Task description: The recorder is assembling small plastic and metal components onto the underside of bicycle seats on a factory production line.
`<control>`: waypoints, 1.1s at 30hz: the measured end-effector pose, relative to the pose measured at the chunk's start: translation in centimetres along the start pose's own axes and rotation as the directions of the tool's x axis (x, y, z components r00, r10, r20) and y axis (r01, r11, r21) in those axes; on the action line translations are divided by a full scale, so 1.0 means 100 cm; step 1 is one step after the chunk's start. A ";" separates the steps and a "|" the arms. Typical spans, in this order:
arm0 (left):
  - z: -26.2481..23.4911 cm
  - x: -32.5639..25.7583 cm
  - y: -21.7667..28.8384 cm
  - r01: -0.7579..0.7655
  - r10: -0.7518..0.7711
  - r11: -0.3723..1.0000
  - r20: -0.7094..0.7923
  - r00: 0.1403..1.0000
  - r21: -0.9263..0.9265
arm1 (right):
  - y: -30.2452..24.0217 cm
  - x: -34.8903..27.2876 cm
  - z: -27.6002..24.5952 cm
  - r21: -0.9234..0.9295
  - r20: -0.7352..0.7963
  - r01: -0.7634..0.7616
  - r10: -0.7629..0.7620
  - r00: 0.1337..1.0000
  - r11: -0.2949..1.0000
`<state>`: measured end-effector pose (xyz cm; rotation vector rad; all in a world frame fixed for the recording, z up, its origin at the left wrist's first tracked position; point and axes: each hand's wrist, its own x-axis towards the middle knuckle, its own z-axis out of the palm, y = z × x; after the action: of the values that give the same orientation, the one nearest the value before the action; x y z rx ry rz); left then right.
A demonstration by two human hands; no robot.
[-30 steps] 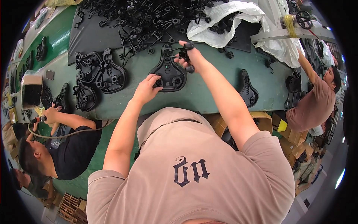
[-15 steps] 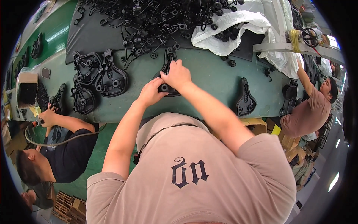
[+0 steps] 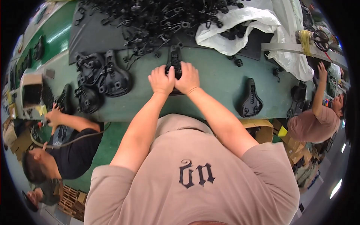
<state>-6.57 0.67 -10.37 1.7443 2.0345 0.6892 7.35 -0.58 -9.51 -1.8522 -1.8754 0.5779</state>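
Observation:
Upside down on the green bench in front of me lies a black bicycle saddle (image 3: 174, 56), its narrow nose pointing away. My left hand (image 3: 161, 79) is closed over its left side, and my right hand (image 3: 188, 78) grips the right side. Both thumbs meet near the middle, over the underside fittings. Most of the saddle's wide rear is hidden beneath my hands. To the left several more saddles (image 3: 114, 77) rest with their undersides up, fitted with clamps and springs. A single saddle (image 3: 252, 99) sits apart on the right, without such a clamp that I can make out.
A big heap of black clamp parts (image 3: 150, 26) covers the dark mat (image 3: 93, 41) at the back. Beside it lies a white plastic sack (image 3: 213, 39). A co-worker (image 3: 75, 153) works at the left; another person (image 3: 315, 122) reaches out at the right. An open carton (image 3: 260, 129) stands below the bench edge.
My right hand has come down from the saddle's nose to its right side. My left hand has moved slightly up, and both hands now lie side by side on the saddle.

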 end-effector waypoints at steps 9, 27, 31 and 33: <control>-0.017 -0.054 -0.097 0.728 -0.540 0.577 0.496 0.680 -0.370 | 0.021 0.007 -0.046 0.286 0.544 -0.414 0.209 0.813 0.864; -0.244 -0.004 -0.249 0.492 -0.724 0.437 0.030 0.689 -0.753 | -0.078 0.018 -0.040 0.382 0.351 0.193 -0.336 0.874 0.904; -0.238 0.010 -0.265 0.585 -0.756 0.625 -0.213 0.619 -0.517 | 0.076 0.007 -0.079 -0.085 0.062 0.174 -0.169 0.984 0.981; -0.230 0.000 -0.284 0.607 -0.747 0.658 -0.289 0.598 -0.445 | 0.176 -0.005 -0.123 -0.362 -0.032 0.012 -0.025 0.999 0.932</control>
<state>-42.52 -5.37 -8.31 0.5158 2.4793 1.1170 28.82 -0.97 -9.67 -2.0486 -2.0821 0.1950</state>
